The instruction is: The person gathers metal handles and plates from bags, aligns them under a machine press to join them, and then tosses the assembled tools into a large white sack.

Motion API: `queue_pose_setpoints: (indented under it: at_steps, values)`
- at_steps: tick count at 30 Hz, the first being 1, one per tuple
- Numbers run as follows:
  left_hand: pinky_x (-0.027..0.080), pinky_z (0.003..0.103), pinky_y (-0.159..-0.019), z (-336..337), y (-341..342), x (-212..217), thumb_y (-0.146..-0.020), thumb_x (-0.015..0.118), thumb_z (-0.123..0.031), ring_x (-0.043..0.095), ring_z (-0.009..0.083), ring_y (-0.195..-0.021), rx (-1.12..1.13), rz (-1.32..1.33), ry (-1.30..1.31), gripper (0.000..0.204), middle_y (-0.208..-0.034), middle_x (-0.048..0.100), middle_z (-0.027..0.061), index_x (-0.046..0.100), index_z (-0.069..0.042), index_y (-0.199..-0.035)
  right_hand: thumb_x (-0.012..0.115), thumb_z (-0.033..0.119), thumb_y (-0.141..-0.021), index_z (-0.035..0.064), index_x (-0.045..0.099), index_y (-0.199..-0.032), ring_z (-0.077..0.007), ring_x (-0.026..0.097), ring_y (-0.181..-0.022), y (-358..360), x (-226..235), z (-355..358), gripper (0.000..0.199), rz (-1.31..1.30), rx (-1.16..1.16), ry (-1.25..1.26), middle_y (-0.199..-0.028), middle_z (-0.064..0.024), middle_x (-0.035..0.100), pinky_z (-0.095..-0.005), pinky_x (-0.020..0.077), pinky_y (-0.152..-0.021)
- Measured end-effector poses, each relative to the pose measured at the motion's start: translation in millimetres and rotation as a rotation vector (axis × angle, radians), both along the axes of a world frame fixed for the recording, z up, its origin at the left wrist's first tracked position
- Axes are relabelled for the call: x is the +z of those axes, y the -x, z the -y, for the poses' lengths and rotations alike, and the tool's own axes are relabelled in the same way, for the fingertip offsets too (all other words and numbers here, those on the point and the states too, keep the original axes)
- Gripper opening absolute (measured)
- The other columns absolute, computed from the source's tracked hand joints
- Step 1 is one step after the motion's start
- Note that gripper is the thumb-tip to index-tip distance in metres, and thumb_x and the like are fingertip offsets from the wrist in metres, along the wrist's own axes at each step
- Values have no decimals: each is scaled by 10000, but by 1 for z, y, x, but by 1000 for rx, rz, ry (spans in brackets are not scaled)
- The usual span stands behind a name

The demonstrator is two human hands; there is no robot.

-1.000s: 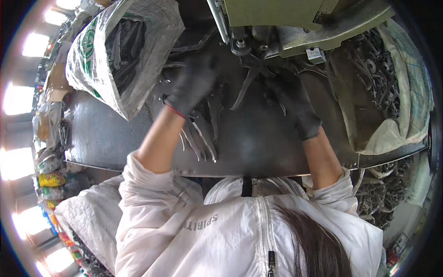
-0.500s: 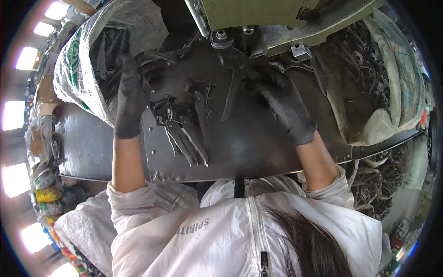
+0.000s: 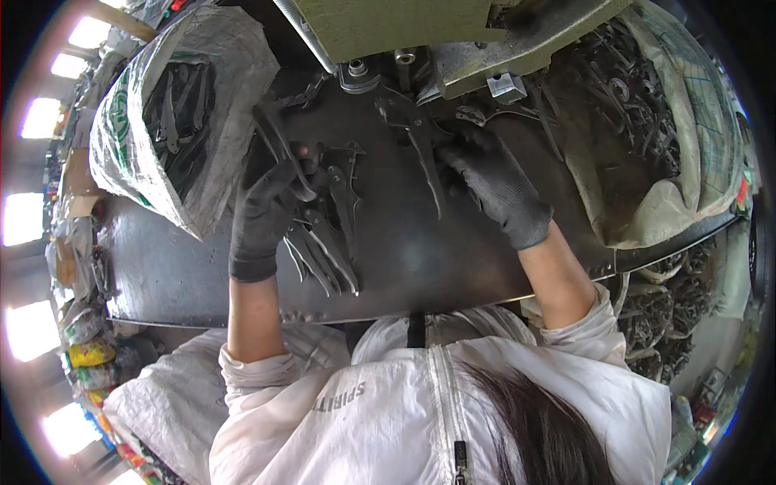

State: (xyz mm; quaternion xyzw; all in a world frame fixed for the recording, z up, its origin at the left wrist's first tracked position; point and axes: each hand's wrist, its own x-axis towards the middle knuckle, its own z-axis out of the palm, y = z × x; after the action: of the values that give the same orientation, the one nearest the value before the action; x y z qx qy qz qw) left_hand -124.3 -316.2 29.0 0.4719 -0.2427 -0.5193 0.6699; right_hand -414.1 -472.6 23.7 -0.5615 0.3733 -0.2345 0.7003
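My gloved left hand (image 3: 265,212) is closed around a long, curved dark metal handle piece (image 3: 284,152), held upright beside the white sack. My gloved right hand (image 3: 499,184) grips a dark plier-like tool (image 3: 422,149) under the press; one long handle of it points down toward me, and the fingers partly cover the rest. Between the hands, several similar plier-like tools (image 3: 327,250) lie on the dark metal table (image 3: 420,267), the left hand covering some of their upper ends.
A green press machine (image 3: 404,24) overhangs the table's far side. At the left, an open white sack (image 3: 234,113) holds dark metal handles. Another open sack (image 3: 687,145) of metal parts stands at the right. Loose parts (image 3: 485,113) lie beneath the machine.
My left hand has come away from the left sack, moving right and nearer to me with a handle piece in it. The tool in my right hand has turned slightly, its handle swinging right.
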Motion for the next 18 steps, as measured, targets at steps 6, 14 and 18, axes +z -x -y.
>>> queue_pose_setpoints:
  at_steps: [6,14,18]
  values:
    - [544,332,-838,11,13,0,-865,538,-7,637,185,-853,-145,20,38,486,-1059,674,87,585,26,-1348,607,108,-1018,-25,579,-1403,-86,640,-765,-3,-5,4,408,-43,28,23,-1003,-44,707,-252,531,-682]
    - [558,278,-828,15,43,23,-1099,530,-369,689,175,-931,-374,146,-225,422,-1158,693,78,608,-52,-1366,593,92,-1010,-20,573,-1408,-90,650,-931,-3,-14,3,414,-138,27,160,-1034,-42,695,-285,552,-830]
    - [418,244,-617,48,91,46,-1095,553,-411,543,83,-711,-573,344,-150,429,-952,699,31,651,-24,-1251,600,170,-1017,-6,652,-1284,-211,712,-817,-15,-3,-28,324,86,-16,235,-1009,-133,696,-360,582,-748]
